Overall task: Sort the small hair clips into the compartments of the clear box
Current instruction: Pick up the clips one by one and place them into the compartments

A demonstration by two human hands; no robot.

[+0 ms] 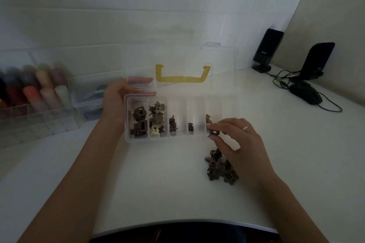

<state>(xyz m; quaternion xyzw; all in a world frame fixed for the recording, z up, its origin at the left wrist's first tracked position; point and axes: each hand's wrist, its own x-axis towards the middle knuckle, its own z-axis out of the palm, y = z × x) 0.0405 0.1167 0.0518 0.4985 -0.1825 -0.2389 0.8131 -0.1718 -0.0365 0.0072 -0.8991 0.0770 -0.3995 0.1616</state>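
Just now, square brown clip (214,133) between right-hand fingers (221,125), beside clear box (126,124).

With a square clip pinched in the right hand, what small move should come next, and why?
Probably carry the square clip in the right hand left to the leftmost compartment and drop it: the similar square brown clips lie there, and the left hand holds the clear box at that end.
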